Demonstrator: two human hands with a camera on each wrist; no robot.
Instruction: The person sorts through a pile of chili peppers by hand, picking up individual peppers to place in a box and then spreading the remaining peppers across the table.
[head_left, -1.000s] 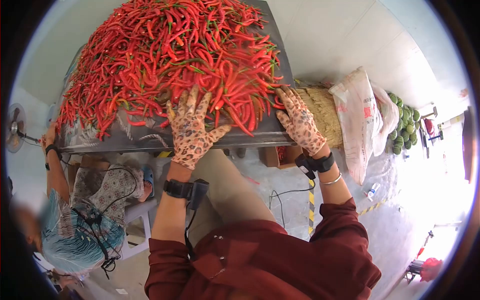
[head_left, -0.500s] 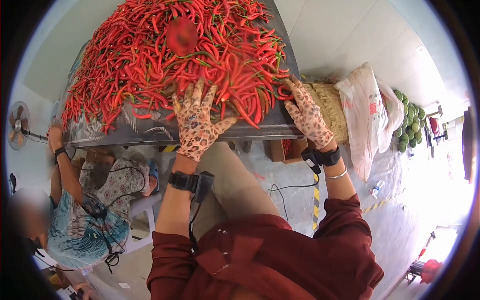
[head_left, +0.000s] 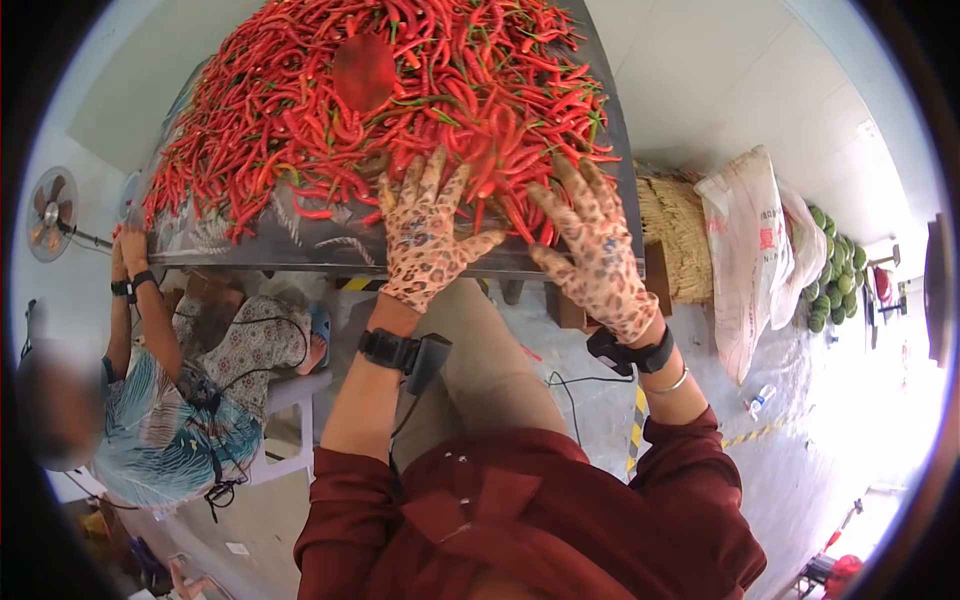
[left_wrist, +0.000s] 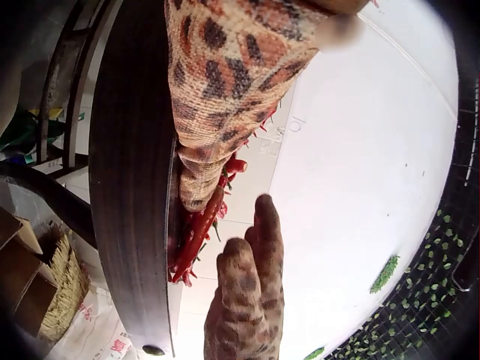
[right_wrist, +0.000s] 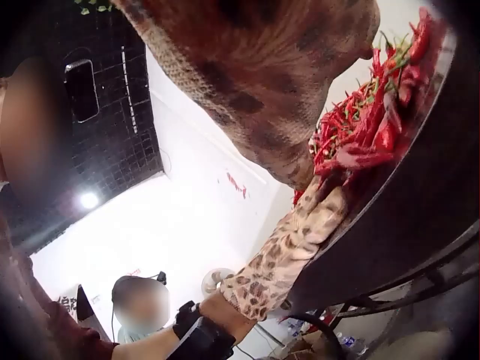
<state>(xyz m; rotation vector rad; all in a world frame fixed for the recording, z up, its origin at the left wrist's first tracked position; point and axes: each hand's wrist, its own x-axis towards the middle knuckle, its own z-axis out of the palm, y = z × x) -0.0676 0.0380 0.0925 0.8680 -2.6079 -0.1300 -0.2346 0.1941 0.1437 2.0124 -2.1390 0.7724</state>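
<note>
Red chili peppers [head_left: 300,110] with green stems lie heaped on a dark table [head_left: 340,250]. My left hand [head_left: 425,235], in a leopard-print glove, lies at the heap's near edge, fingers spread and fingertips touching peppers. To its right, my gloved right hand [head_left: 598,250] has its fingers extended over the table's front right part, beside the peppers. In the left wrist view, the left glove [left_wrist: 225,75] is close to a few peppers [left_wrist: 196,236]. The right wrist view shows the right glove [right_wrist: 262,67] large, with peppers [right_wrist: 367,135] beyond it.
At left sits another person [head_left: 165,430], hands at the table's edge, near a fan [head_left: 52,212]. White sacks [head_left: 745,260], a straw-coloured stack [head_left: 675,235] and green melons [head_left: 838,280] stand right. A bottle [head_left: 762,400] lies on the floor.
My right hand has moved from the table's right side inward, closer to my left hand. The head view has shifted. The seated person's two hands are now together at the table edge.
</note>
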